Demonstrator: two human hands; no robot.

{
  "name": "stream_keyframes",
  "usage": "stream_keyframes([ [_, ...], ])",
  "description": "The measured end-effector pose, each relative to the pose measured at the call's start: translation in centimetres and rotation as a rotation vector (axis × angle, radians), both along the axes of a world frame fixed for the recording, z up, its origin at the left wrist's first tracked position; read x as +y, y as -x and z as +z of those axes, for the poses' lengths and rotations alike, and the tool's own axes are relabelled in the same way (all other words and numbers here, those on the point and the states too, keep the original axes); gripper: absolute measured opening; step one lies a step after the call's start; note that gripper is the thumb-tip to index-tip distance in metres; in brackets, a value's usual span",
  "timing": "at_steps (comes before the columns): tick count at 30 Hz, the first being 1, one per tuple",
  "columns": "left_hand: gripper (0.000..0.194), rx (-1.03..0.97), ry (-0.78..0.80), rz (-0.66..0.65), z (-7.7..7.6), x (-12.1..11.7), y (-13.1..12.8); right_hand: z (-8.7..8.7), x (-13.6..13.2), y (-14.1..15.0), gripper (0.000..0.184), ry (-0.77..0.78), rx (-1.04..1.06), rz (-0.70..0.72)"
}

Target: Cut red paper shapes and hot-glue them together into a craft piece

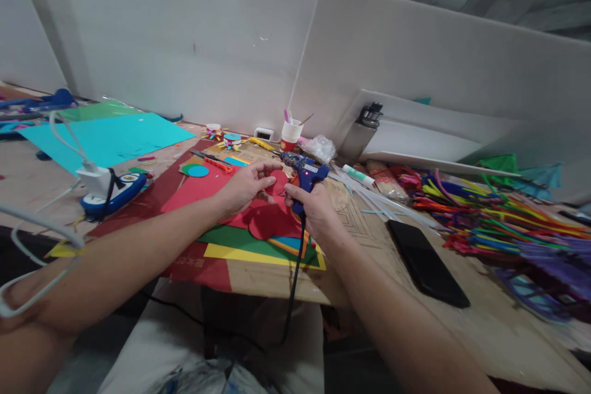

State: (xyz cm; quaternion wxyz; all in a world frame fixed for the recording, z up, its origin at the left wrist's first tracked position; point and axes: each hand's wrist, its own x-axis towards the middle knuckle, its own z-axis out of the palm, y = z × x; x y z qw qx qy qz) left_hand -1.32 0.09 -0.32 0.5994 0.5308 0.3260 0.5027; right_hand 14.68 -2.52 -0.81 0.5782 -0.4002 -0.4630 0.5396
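My left hand (252,186) pinches a small red paper disc (277,183) by its left side. In my right hand (314,206) is a blue hot glue gun (303,173), its nozzle end pointing away to the upper left and a small red light showing on its body. A black cord hangs from its handle past the table edge. My right fingertips lie close to the disc's right edge; whether they touch it I cannot tell. Beneath both hands lie red sheets (203,191), a darker red round piece (262,225), and green (231,240) and yellow sheets (263,258).
A utility knife (217,161) and blue disc (198,171) lie left of my hands. Behind stand a paper cup (290,133) and small craft pieces (232,140). A black phone (427,261), a glue stick (359,175) and many pipe cleaners (484,215) are right; a power strip (115,194) is left.
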Motion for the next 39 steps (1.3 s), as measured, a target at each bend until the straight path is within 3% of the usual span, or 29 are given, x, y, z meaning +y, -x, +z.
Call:
stream_keyframes([
  [4, 0.036, 0.052, -0.043, -0.028, 0.0, -0.2, 0.0, 0.0, 0.0, 0.0, 0.03, 0.018, -0.047, -0.043],
  [8, 0.05, 0.134, -0.149, -0.104, -0.1, -0.2, 0.2, -0.1, 0.2, -0.1, 0.029, 0.023, -0.081, -0.082],
  [14, 0.058, 0.32, -0.282, -0.019, -0.2, -0.3, 0.1, -0.8, 0.5, -0.3, 0.033, 0.037, -0.201, -0.157],
  [21, 0.044, 0.117, -0.135, -0.051, 0.1, -0.7, -0.3, -0.7, 0.7, -0.3, 0.035, 0.043, -0.201, -0.19],
  [27, 0.048, -0.054, -0.031, 0.09, 0.3, 0.3, 0.2, 0.1, 0.1, -0.4, 0.034, -0.043, -0.098, -0.126],
  [36, 0.038, -0.114, -0.082, 0.232, 1.0, 0.8, 0.8, -0.1, -1.0, -0.5, 0.032, -0.238, -0.477, -0.117],
  [39, 0.039, -0.116, -0.082, 0.256, 1.1, 0.7, 0.8, 0.0, -1.0, -0.4, 0.025, -0.258, -0.49, -0.131],
])
